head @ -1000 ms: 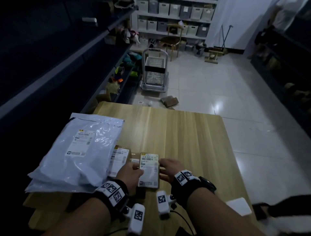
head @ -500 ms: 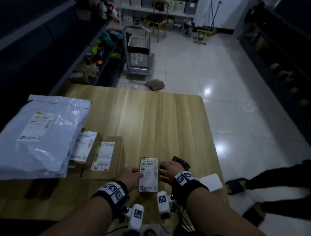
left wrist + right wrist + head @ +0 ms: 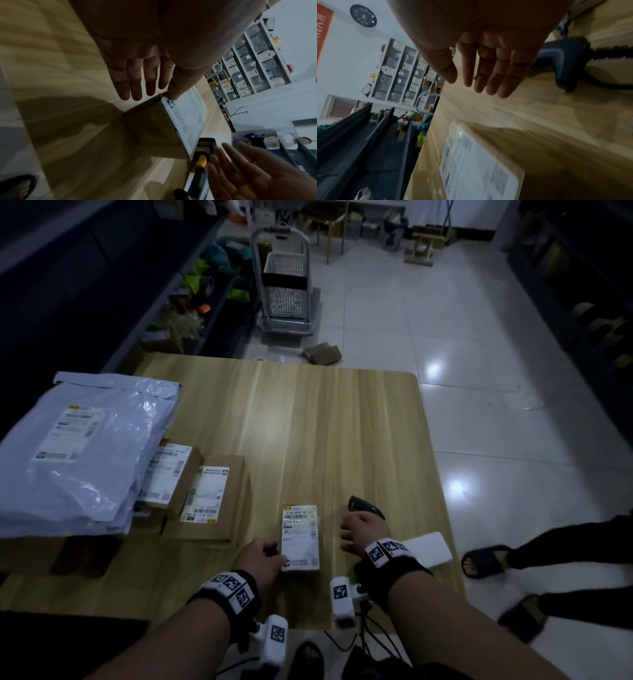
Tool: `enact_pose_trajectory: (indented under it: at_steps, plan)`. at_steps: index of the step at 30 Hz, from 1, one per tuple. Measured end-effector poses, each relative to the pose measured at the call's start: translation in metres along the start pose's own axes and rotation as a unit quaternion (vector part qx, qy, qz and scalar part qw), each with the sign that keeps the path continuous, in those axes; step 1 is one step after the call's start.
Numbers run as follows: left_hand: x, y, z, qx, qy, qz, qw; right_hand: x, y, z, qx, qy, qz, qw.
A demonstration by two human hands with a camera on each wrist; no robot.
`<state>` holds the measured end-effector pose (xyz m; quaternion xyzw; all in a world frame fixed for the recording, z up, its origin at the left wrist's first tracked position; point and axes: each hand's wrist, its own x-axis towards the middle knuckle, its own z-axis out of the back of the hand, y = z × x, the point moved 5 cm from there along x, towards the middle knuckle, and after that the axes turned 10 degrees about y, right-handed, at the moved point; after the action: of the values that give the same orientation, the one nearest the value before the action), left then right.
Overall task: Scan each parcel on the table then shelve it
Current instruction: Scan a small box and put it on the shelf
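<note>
A small cardboard box (image 3: 300,537) with a white label lies on the wooden table (image 3: 325,422) near its front edge. My left hand (image 3: 263,554) touches the box's near left corner; in the left wrist view its fingers (image 3: 135,81) are straight and the thumb rests on the corner of the box (image 3: 154,128). My right hand (image 3: 356,530) is off the box to its right, fingers (image 3: 488,75) straight and holding nothing. A black scanner (image 3: 364,506) with a yellow trigger (image 3: 201,159) lies just beyond that hand.
A grey poly mailer (image 3: 78,453) covers the table's left side, with two labelled cardboard boxes (image 3: 171,474) (image 3: 212,498) beside it. A white pad (image 3: 428,549) lies at the right edge. Another person's sandalled feet (image 3: 483,563) stand to the right. Dark shelving (image 3: 102,285) runs along the left.
The small box came nearer the front edge between both hands. My right hand has since let go of it and moved right, beside the scanner. The left hand stays at the box.
</note>
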<state>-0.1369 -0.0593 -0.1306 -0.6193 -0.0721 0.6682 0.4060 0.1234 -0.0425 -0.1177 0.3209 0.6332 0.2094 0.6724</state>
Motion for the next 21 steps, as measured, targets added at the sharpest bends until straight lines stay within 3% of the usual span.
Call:
enact_pose_trajectory:
  at_steps: [4,6,15,21]
  plan:
    - [-0.008,-0.004,0.001,0.005,-0.016,0.001,1.0,-0.004,0.004,0.041,-0.09,-0.104,-0.008,0.991]
    - [-0.01,-0.003,0.003,-0.003,-0.02,0.001,1.0,-0.006,0.005,0.055,-0.123,-0.122,-0.023,0.985]
    - [-0.012,-0.001,-0.004,0.025,-0.028,-0.001,0.999,0.007,-0.004,0.056,-0.32,-0.066,-0.06,0.943]
    - [-0.008,0.0,-0.01,0.05,-0.051,0.006,0.997,0.006,0.002,0.054,-0.333,-0.041,-0.059,0.94]
